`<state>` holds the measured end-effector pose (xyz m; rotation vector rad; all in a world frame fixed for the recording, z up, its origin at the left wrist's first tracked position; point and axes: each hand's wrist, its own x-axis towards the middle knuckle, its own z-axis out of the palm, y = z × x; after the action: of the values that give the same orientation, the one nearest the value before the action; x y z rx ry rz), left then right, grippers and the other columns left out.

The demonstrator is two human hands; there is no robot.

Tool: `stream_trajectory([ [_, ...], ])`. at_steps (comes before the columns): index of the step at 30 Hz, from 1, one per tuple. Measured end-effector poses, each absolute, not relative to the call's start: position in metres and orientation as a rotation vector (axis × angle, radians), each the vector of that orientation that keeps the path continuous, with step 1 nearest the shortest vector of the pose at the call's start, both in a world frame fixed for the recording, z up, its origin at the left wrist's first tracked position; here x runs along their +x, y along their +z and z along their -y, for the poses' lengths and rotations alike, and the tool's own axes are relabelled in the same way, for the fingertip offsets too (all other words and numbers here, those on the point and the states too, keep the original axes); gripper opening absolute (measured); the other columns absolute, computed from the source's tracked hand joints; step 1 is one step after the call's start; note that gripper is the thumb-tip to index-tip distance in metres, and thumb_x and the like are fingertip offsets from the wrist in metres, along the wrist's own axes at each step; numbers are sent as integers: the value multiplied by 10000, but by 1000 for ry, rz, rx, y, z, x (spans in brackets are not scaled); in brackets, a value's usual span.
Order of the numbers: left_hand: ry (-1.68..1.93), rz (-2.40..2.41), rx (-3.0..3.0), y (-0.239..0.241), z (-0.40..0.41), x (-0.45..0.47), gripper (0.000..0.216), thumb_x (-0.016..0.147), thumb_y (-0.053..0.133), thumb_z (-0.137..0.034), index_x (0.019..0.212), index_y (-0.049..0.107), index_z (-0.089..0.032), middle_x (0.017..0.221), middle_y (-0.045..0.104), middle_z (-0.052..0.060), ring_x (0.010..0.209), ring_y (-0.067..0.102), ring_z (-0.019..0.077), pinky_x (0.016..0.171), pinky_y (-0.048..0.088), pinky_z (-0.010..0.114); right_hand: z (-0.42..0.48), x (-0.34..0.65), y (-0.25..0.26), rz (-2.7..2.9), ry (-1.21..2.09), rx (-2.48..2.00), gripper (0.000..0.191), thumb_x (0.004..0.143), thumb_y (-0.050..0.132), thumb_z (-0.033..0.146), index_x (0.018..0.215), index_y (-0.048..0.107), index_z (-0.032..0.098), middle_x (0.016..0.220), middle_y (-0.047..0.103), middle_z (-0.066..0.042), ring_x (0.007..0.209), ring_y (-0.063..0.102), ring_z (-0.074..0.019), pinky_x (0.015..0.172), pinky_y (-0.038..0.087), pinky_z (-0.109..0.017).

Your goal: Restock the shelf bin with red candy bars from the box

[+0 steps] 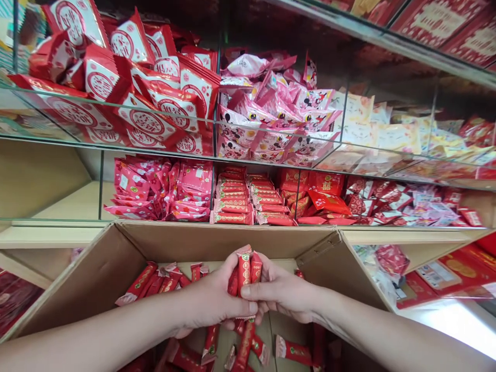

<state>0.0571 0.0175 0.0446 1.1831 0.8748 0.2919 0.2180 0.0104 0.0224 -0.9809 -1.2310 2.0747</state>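
Both my hands meet over an open cardboard box (217,244). My left hand (211,299) is closed around a few red stick-shaped candy packets (244,271) with gold print, which stand roughly upright. From the other side my right hand (281,289) grips the same bunch, its thumb lying across the front of the packets. The lower ends and the fingers behind are partly hidden. Below, more red packets (294,351) lie loose on the box bottom, and others (139,284) are heaped along its left side.
Just behind the box, a glass-fronted shelf holds stacked red stick packets (232,199), pink flowered packets (134,181) and red pouches (327,194). Above it sit red-and-white packets (145,121) and pink cartoon packets (271,113). Glass dividers (101,186) separate the compartments.
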Motion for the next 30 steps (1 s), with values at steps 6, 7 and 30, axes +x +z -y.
stream_trajectory([
  [6, 361, -897, 1140, 48, -23, 56, 645, 686, 585, -185, 1228, 289, -369, 895, 587, -27, 695, 586, 121, 581, 455, 242, -9, 214, 25, 1157, 2033, -860, 505, 685, 657, 323, 1084, 360, 240, 843, 548, 14, 630, 587, -108, 537, 514, -265],
  [7, 375, -901, 1158, 51, -26, 56, 624, 674, 572, -148, 1211, 325, -349, 872, 591, -30, 709, 584, 124, 592, 457, 243, -10, 214, 26, 1134, 2010, -836, 553, 676, 667, 297, 1121, 341, 256, 874, 546, 12, 643, 585, -106, 548, 522, -277],
  [30, 548, -846, 1221, 69, -34, 51, 352, 652, 669, -255, 913, 440, -197, 672, 573, -68, 630, 589, 128, 618, 484, 289, -18, 228, 45, 1326, 1466, -1009, 271, 765, 551, 380, 921, 599, 165, 680, 564, 0, 453, 491, -48, 405, 439, -167],
])
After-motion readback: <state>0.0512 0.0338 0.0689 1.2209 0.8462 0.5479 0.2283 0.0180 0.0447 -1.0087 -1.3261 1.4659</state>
